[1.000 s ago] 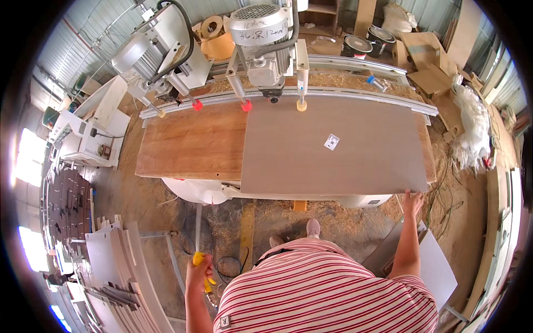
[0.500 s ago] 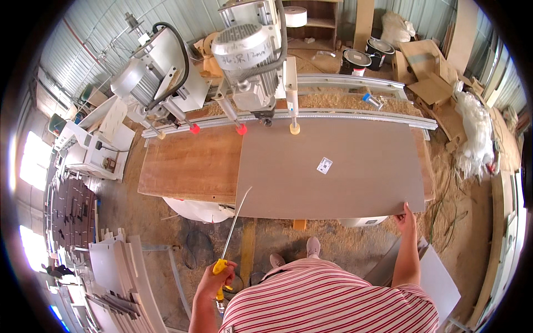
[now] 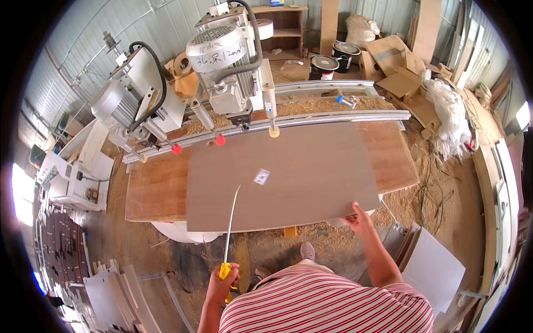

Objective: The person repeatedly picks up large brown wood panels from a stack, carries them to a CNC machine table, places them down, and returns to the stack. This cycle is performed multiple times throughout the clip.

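Observation:
A flat grey-brown panel [image 3: 316,183] with a small white label lies on the wooden machine table [image 3: 158,186], its back edge near the metal fence rail. My right hand [image 3: 362,223] grips the panel's front edge close to the right corner, thumb on top. In my left hand [image 3: 221,286] is a yellow air blow gun [image 3: 225,271], fingers wrapped round its handle. The gun's long thin metal nozzle points forward, and its bent tip appears over the panel, left of the label. Whether the trigger is pressed, I cannot tell.
Two drilling heads with motors [image 3: 219,55] and red- and cream-tipped clamp rods stand behind the table. Lidded buckets [image 3: 323,66], cardboard [image 3: 400,80] and plastic wrap [image 3: 444,119] lie at the back right. Board offcuts [image 3: 430,269] lean near my right side. Sawdust covers the floor.
The panel has slid left across the table with my right hand on it, baring more wood at the right. My view has shifted too. The blow gun stays in my left hand.

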### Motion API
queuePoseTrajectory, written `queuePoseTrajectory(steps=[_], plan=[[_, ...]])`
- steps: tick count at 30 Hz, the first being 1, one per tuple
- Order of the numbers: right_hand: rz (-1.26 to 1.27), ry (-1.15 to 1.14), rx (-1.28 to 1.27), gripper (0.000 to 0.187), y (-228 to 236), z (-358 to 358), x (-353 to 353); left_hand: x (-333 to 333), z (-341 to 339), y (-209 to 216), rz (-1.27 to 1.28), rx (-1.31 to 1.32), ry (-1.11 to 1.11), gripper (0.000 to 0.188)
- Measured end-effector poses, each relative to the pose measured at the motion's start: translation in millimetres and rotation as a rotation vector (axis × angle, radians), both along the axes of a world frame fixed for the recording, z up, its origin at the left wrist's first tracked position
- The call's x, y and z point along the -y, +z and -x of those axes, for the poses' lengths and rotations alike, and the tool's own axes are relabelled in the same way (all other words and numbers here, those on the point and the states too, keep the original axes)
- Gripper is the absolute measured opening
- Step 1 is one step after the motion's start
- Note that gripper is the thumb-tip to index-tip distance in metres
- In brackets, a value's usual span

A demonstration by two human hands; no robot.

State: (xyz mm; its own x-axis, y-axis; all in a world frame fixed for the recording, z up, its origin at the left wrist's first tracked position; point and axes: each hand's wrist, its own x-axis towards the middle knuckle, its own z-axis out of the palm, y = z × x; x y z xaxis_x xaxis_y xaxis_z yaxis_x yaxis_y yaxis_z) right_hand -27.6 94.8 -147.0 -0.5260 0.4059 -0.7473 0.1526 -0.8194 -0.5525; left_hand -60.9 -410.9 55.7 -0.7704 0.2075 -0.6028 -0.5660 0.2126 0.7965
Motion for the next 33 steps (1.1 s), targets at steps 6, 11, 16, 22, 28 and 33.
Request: queuePoseTrajectory(steps=[6, 11, 16, 22, 28, 33], plan=[[0.170, -0.011, -0.112, 0.043, 18, 63, 155, 63, -10, -6, 0.005, 0.031, -0.004, 0.018], [0.180, -0.030, -0.100, 0.040, 11, 110, 275, 136, -25, -22, -0.017, 0.065, 0.061, 0.019], [0.159, -0.009, -0.091, 0.038, 26, 133, 349, 181, -36, -25, 0.011, 0.094, 0.130, 0.020], [0.138, 0.001, -0.059, 0.039, 24, 142, 367, 207, -35, -19, 0.036, 0.061, 0.092, 0.020], [0.071, -0.033, 0.014, 0.040, 20, 148, 375, 215, -27, -39, -0.020, 0.090, 0.088, 0.020], [0.053, -0.049, 0.004, 0.039, 26, 146, 378, 203, -10, -33, -0.022, -0.008, -0.021, 0.017]])
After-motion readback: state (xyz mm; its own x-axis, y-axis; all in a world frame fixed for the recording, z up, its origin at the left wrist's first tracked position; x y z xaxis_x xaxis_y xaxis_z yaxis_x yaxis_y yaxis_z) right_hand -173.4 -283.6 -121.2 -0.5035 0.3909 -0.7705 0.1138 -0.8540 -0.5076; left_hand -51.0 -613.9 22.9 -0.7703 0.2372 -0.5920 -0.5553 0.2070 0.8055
